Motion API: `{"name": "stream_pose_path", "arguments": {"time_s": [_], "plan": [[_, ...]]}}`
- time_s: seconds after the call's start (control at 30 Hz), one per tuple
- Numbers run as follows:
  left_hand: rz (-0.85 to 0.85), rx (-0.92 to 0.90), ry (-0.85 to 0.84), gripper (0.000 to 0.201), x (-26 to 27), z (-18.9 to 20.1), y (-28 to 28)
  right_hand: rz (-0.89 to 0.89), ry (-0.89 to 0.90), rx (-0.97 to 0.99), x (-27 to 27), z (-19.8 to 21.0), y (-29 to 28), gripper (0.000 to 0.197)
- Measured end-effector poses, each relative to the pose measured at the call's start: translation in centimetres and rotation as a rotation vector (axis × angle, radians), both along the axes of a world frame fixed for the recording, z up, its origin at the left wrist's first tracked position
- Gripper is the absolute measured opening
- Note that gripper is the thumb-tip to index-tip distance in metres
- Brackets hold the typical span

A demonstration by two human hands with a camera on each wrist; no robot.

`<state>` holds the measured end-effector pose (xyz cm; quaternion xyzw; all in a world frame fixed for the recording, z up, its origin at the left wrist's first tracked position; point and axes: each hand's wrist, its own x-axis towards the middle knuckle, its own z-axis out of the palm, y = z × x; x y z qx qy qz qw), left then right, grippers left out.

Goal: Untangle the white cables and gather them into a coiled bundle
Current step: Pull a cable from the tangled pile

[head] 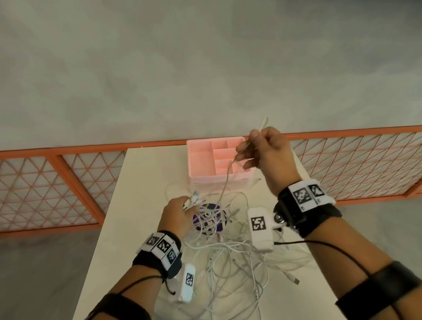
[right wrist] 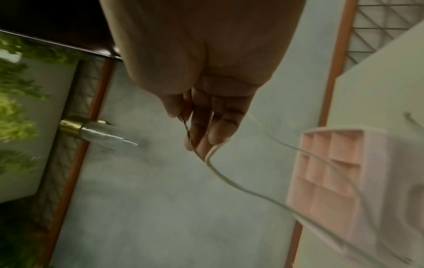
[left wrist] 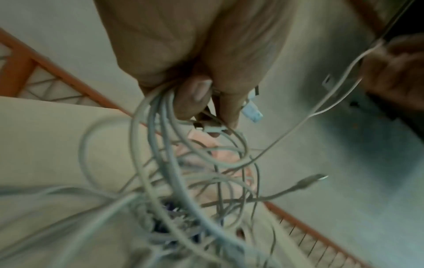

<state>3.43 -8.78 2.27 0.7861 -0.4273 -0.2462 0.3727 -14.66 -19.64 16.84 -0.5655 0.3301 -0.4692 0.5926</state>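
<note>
A tangle of white cables (head: 229, 265) sprawls over the middle and near part of the white table (head: 124, 233). My left hand (head: 181, 211) grips a bunch of cable ends and connectors (left wrist: 206, 125) just above the heap; several loops (left wrist: 160, 145) hang from it. My right hand (head: 260, 148) is raised over the pink organizer and pinches a single thin white cable (head: 226, 181) between thumb and fingers (right wrist: 206, 130). That cable's plug end (head: 263, 122) sticks up past the hand, and its length runs down into the tangle.
A pink compartment organizer (head: 205, 160) stands at the table's far edge, under my right hand. A purple round object (head: 209, 221) lies beneath the cables by my left hand. An orange mesh fence (head: 54, 189) runs behind the table.
</note>
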Motion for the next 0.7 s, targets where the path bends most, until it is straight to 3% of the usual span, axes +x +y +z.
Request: {"name": "stream_pose_path", "arguments": {"time_s": [0.1,0.3,0.43,0.5,0.7], "plan": [[0.034,-0.049,0.11,0.008,0.1,-1.5,1.2,0.049,0.059,-0.046,-0.9,1.3,-0.8,0.02],[0.07,-0.33,0.235,0.015,-1.7,2.4,-0.1,0.055,0.066,0.053,-0.3,-0.1,0.0,0.018],[0.021,-0.504,0.476,0.014,-4.1,6.3,-0.7,0.142,-0.005,0.132,0.8,-0.4,1.2,0.019],[-0.039,-0.494,0.54,0.013,-5.1,6.9,-0.8,0.148,-0.059,0.136,1.1,0.3,1.2,0.021],[-0.1,-0.362,0.509,0.009,-4.9,3.4,0.4,-0.04,-0.371,0.077,-0.4,5.0,-0.7,0.022]]}}
